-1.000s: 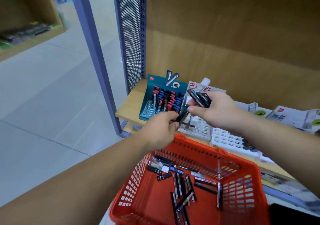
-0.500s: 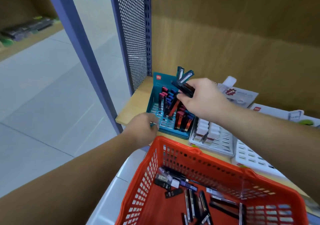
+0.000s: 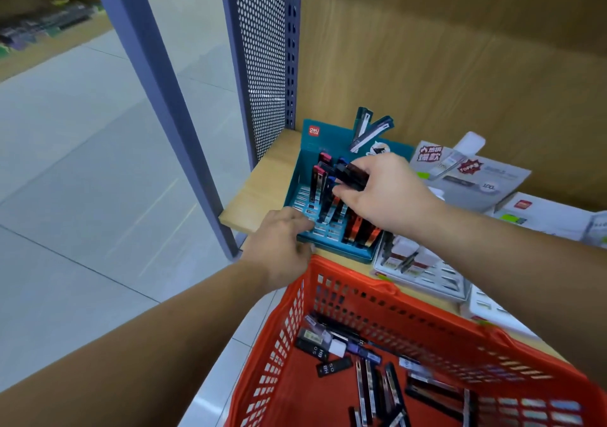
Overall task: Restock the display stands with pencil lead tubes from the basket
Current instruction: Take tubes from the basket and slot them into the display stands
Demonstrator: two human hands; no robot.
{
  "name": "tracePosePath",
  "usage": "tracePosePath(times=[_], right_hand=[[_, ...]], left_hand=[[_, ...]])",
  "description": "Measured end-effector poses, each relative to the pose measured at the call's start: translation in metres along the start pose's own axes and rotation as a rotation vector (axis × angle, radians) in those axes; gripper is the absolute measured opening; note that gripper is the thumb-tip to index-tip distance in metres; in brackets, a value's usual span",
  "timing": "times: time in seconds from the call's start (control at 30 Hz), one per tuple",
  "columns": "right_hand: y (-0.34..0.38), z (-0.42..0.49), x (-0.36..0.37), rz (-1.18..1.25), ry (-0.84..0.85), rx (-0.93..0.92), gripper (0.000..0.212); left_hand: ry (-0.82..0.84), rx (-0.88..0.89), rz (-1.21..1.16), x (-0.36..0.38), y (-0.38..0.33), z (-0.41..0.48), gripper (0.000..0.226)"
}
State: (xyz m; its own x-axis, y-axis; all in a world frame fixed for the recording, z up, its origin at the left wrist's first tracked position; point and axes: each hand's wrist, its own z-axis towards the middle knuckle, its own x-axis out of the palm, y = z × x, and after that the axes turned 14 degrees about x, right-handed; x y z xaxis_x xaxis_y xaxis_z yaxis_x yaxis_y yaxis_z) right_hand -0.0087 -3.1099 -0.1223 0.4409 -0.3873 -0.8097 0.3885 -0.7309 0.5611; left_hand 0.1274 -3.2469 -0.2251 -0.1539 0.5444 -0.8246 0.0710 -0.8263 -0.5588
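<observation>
Many loose pencil lead tubes (image 3: 371,384) lie scattered on the floor of the orange basket (image 3: 361,282), nearest the camera, whose far rim sits just beside the front edge of the wooden shelf (image 3: 262,196). Beyond that rim, the left hand (image 3: 282,249) rests at the front left corner of the teal display stand (image 3: 307,160), fingers curled down onto its front slots; whether they pinch anything cannot be told. Over the middle of the stand, the right hand (image 3: 384,196) grips a bundle of dark tubes (image 3: 353,175), fingers and thumb wrapped round them. Below it, red- and blue-capped tubes (image 3: 318,183) stand upright in the slots. A white display stand (image 3: 437,279) sits to the right, and a perforated metal panel (image 3: 262,65) rises behind.
</observation>
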Motion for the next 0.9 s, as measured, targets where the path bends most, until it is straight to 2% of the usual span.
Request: tracePosePath(times=[0.27, 0.4, 0.53, 0.7, 0.8, 0.9], right_hand=[[0.013, 0.004, 0.004, -0.082, 0.049, -0.009, 0.019], [0.021, 0.009, 0.003, -0.172, 0.013, -0.015, 0.029], [0.021, 0.005, 0.007, -0.437, -0.018, -0.019, 0.012], [0.018, 0.001, 0.004, -0.277, -0.033, 0.016, 0.022], [0.018, -0.006, -0.008, -0.259, -0.013, -0.063, 0.022], [0.017, -0.02, -0.02, -0.311, 0.046, -0.142, 0.019]], left_hand=[[0.015, -0.004, -0.002, -0.002, -0.003, -0.002, 0.046], [0.024, -0.008, -0.014, -0.004, -0.003, -0.003, 0.045], [0.023, -0.008, -0.037, -0.006, -0.005, -0.004, 0.042], [0.021, -0.068, -0.134, -0.013, -0.005, -0.005, 0.033], [-0.132, -0.184, -0.304, -0.024, -0.016, -0.003, 0.032], [-0.441, -0.352, -0.736, -0.054, -0.046, 0.009, 0.021]])
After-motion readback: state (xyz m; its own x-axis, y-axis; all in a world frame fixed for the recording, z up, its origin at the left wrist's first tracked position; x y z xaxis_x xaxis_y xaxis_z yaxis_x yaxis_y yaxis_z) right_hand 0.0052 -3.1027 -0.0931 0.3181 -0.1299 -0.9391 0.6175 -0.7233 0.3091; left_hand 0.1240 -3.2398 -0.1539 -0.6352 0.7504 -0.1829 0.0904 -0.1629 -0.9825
